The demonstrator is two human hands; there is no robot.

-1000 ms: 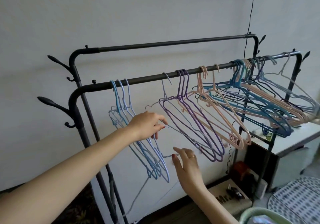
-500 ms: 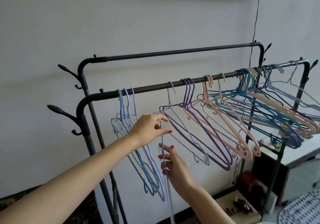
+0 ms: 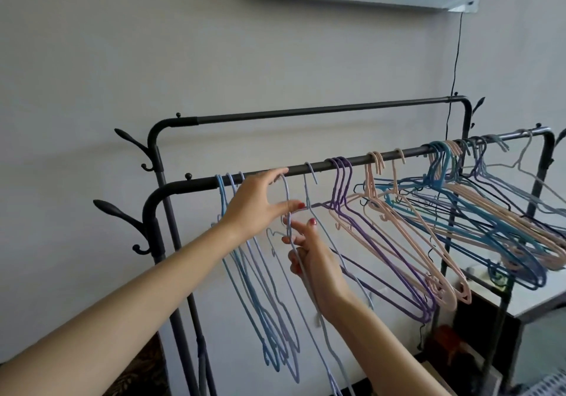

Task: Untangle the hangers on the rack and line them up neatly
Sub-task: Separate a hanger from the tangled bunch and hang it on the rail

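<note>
- The left hand point(image 3: 255, 204) reaches up at about 10 o'clock from frame centre; thumb and fingers pinch the neck of a pale lavender hanger point(image 3: 289, 233), its forefinger stretched up to the front rail point(image 3: 361, 160), probably to guide the hook onto the bar.
- The right hand point(image 3: 315, 261), just below at 6 o'clock of the left, has its fingers curled round the same hanger's wire shoulder, likely steadying it so it does not swing into its neighbours.
- At 9 o'clock of the hands, a group of blue hangers point(image 3: 260, 288) hangs close together and straight, which looks like the sorted end.
- At 3 o'clock hang purple hangers point(image 3: 382, 251), then pink hangers point(image 3: 407, 227); these splay out at an angle.
- Toward 2 o'clock, at the rail's far end, a tangled cluster point(image 3: 490, 218) of blue, pink and grey hangers overlaps, so most untangling seems still ahead.
- The rear rail point(image 3: 321, 110) carries nothing visible.
</note>
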